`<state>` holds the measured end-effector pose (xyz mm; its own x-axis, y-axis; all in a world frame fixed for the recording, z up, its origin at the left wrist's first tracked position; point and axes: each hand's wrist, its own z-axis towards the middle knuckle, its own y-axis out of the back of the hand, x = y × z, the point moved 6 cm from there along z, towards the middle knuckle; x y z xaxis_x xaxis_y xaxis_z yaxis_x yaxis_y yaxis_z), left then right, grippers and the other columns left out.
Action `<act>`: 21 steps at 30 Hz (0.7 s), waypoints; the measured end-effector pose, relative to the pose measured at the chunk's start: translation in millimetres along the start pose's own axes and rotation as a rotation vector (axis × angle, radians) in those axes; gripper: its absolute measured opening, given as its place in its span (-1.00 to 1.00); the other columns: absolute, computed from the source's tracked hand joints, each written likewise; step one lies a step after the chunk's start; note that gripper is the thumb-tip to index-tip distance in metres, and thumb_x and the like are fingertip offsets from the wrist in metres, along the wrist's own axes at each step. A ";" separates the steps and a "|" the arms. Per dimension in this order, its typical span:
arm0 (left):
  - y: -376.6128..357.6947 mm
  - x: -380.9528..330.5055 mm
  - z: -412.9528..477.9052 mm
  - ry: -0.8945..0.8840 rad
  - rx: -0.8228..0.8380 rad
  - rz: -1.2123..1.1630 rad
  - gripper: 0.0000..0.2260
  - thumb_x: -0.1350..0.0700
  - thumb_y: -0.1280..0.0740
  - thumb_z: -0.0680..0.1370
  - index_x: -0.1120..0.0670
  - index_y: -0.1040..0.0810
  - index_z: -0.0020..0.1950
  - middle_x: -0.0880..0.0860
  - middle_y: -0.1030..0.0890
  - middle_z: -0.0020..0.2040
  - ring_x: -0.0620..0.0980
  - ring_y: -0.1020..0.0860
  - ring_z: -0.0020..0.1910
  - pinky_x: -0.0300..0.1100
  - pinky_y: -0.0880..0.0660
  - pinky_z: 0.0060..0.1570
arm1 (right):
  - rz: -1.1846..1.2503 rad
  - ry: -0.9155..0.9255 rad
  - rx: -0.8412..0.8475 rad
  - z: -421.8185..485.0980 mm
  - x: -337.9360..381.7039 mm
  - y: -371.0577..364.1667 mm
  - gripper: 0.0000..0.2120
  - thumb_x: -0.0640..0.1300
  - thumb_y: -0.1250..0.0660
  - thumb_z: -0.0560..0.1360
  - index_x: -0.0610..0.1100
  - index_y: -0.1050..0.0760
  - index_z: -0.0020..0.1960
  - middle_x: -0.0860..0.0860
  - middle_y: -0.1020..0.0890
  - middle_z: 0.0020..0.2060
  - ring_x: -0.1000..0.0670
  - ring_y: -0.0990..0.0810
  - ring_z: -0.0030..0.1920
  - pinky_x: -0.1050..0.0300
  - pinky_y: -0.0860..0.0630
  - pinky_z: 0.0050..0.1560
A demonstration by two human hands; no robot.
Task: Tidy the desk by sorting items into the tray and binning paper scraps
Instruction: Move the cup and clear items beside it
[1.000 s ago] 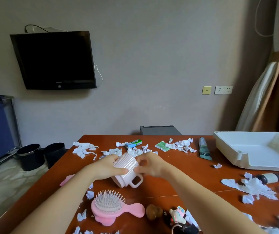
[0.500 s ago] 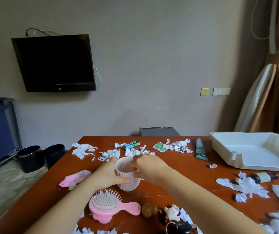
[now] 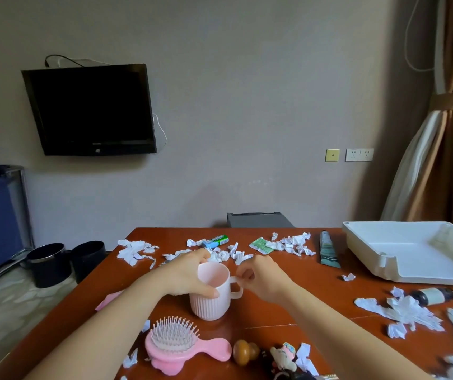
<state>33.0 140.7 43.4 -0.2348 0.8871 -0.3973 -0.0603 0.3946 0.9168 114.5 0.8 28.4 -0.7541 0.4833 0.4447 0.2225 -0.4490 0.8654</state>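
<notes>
The step in hand looks like sorting the pink mug [image 3: 210,300] into the tray [image 3: 425,275]. The mug stands upright on the desk [image 3: 315,303], well apart from the tray at the far right. The left hand [image 3: 189,275] is wrapped round its ribbed body just under the rim. The right hand [image 3: 263,278] has its fingers curled at the top of the handle [image 3: 237,289], seemingly pinching it. The next move calls for a lift and a carry rightward, above the paper scraps [image 3: 401,311].
</notes>
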 end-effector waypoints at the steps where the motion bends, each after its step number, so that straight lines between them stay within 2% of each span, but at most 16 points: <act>1: 1.5 -3.9 1.6 -0.019 0.003 0.037 -0.21 -0.19 -0.50 0.30 -0.06 -0.27 0.45 -0.05 -0.36 0.43 -0.04 -0.36 0.35 -0.10 -0.41 0.27 | 0.011 -0.002 -0.005 2.1 -2.1 0.1 -0.81 -0.13 -0.33 0.51 -0.13 -0.63 0.08 -0.07 -0.68 0.02 -0.03 -0.62 -0.05 0.12 -0.60 0.02; 4: 3.7 -9.5 5.6 -0.050 0.011 0.134 -0.19 -0.22 -0.48 0.30 -0.09 -0.24 0.48 -0.06 -0.30 0.47 -0.02 -0.30 0.41 -0.08 -0.37 0.30 | 0.041 -0.038 -0.005 9.5 -8.9 0.7 -0.81 -0.14 -0.33 0.51 -0.14 -0.64 0.08 -0.07 -0.68 0.02 -0.01 -0.61 -0.05 0.12 -0.58 0.06; 6: 2.8 -9.6 8.5 -0.052 0.033 0.196 -0.16 -0.24 -0.47 0.31 -0.10 -0.20 0.50 -0.06 -0.25 0.49 0.00 -0.27 0.43 -0.06 -0.37 0.30 | 0.049 -0.067 -0.012 15.2 -13.0 0.5 -0.81 -0.16 -0.33 0.51 -0.15 -0.64 0.08 -0.08 -0.68 0.02 -0.01 -0.60 -0.08 0.15 -0.57 0.02; 11: 0.8 -8.3 14.0 -0.037 0.034 0.258 -0.16 -0.28 -0.45 0.30 -0.09 -0.21 0.48 -0.04 -0.28 0.46 0.01 -0.33 0.38 -0.08 -0.44 0.21 | 0.096 -0.128 -0.040 29.9 -18.1 -2.3 -0.80 -0.23 -0.32 0.51 -0.15 -0.65 0.08 -0.10 -0.70 -0.03 -0.05 -0.62 -0.14 0.10 -0.59 -0.03; 15: -1.0 -5.1 15.0 -0.008 -0.021 0.205 -0.22 -0.26 -0.46 0.28 -0.02 -0.30 0.41 -0.01 -0.41 0.36 0.00 -0.43 0.23 -0.18 -0.44 0.00 | 0.184 -0.182 -0.022 34.6 -22.1 -9.8 -0.84 -0.28 -0.33 0.46 -0.15 -0.68 -0.16 -0.15 -0.68 -0.26 -0.02 -0.53 -0.29 0.09 -0.54 -0.16; 19: 8.1 1.4 7.1 0.012 -0.134 0.270 -0.19 -0.30 -0.45 0.25 -0.01 -0.30 0.40 -0.01 -0.43 0.34 0.02 -0.44 0.25 -0.11 -0.48 0.08 | 0.201 -0.164 -0.089 41.9 -8.5 -8.8 -0.83 -0.32 -0.31 0.46 -0.22 -0.68 -0.14 -0.08 -0.64 -0.29 0.01 -0.54 -0.31 0.19 -0.53 -0.20; 21: 22.5 9.6 -0.4 0.035 -0.196 0.233 -0.24 -0.29 -0.46 0.26 -0.01 -0.34 0.35 -0.02 -0.46 0.26 0.00 -0.46 0.18 -0.13 -0.48 0.02 | 0.208 -0.118 -0.159 50.8 8.4 -4.1 -0.80 -0.31 -0.28 0.47 -0.20 -0.68 -0.20 -0.07 -0.66 -0.29 -0.02 -0.59 -0.28 0.13 -0.58 -0.17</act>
<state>29.0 158.0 60.2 -0.2971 0.9382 -0.1773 -0.1867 0.1250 0.9744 138.7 44.9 40.3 -0.6230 0.4486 0.6408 0.2585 -0.6552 0.7099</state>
